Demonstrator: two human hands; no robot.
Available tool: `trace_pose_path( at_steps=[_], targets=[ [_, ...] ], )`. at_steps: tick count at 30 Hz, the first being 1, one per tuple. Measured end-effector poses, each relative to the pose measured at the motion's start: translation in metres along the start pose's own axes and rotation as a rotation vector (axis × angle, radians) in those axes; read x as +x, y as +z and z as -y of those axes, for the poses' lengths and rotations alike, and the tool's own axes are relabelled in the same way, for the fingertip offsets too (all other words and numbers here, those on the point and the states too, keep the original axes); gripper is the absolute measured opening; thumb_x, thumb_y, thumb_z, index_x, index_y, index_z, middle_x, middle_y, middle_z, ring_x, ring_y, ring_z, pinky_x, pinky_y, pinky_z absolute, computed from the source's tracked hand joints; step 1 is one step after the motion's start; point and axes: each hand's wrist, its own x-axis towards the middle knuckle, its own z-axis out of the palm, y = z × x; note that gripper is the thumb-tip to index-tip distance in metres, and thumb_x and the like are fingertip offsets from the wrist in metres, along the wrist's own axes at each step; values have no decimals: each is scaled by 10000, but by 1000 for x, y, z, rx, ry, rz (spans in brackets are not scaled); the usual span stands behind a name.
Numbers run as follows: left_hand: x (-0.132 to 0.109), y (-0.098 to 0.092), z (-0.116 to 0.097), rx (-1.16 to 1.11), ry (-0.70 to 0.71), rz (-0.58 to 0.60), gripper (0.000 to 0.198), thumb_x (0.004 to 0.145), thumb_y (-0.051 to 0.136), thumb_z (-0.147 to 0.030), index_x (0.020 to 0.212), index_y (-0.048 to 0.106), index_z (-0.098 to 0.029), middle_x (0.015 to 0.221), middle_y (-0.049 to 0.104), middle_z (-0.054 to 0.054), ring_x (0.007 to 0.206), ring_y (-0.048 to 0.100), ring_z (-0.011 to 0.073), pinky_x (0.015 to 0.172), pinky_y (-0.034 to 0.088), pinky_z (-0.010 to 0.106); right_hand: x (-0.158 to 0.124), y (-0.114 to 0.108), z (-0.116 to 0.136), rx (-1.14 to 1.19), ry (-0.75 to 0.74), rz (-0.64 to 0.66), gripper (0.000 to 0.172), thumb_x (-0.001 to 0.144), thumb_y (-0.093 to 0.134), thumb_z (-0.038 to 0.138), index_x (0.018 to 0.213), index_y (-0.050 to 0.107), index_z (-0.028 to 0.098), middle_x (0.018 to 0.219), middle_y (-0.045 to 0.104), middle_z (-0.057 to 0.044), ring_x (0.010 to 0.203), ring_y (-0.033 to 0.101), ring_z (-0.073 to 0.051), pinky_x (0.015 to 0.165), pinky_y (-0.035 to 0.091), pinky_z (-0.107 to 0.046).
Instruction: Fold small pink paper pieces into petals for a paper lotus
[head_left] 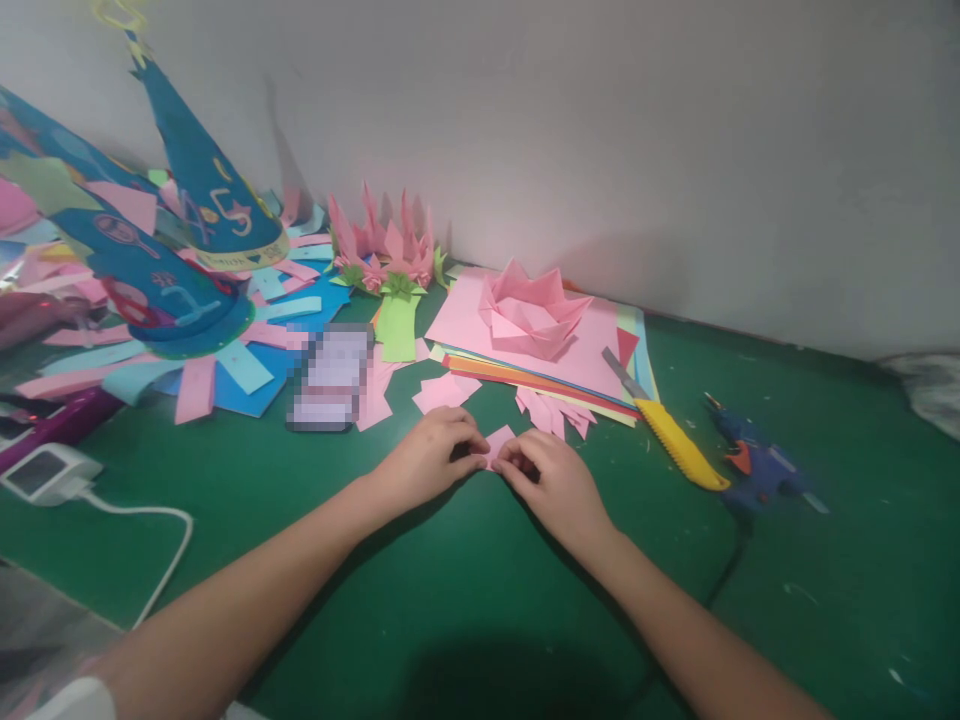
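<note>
A small piece of pink paper (500, 440) is pinched between my two hands, just above or on the green table. My left hand (435, 450) grips its left side with thumb and fingertips. On the right side, my right hand (551, 475) holds it in a similar pinch. Fingers cover part of the paper, so any fold in it is hard to make out. Just beyond my hands lie loose pink paper pieces (448, 391) and a fan of pink paper strips (551, 412).
A pink folded paper flower (531, 315) sits on stacked coloured paper (457, 315). To the right lie a yellow utility knife (679, 445), blade out, and a blue glue gun (772, 475). Blue paper cones (202, 160), a pink paper crown (386, 240) and a phone (334, 375) stand or lie left.
</note>
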Motion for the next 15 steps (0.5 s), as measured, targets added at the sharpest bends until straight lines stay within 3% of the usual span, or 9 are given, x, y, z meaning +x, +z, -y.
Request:
trace_pose_path(
  at_steps=[4, 8, 15],
  targets=[
    [-1, -1, -1, 4, -18, 1, 45, 781, 645, -165, 817, 672, -160, 821, 603, 37, 841, 552, 167, 797, 432, 297, -4, -2, -2, 41, -58, -18, 80, 857, 570, 242, 796, 610, 209, 758, 624, -12, 719, 570, -159, 641, 435, -279],
    [-1, 0, 0, -9, -21, -6, 54, 776, 650, -181, 825, 672, -171, 834, 600, 33, 849, 547, 168, 805, 432, 304, -9, -5, -5, -13, -214, -29, 152, 884, 529, 231, 895, 681, 233, 826, 639, -38, 773, 584, -169, 692, 455, -302],
    [-1, 0, -1, -11, -14, -12, 50, 806, 618, -159, 825, 664, -169, 835, 606, 36, 859, 547, 167, 820, 430, 309, -12, -8, -4, -132, -317, 23, 217, 911, 483, 231, 998, 681, 222, 837, 649, -67, 782, 578, -185, 681, 461, -320]
  ],
)
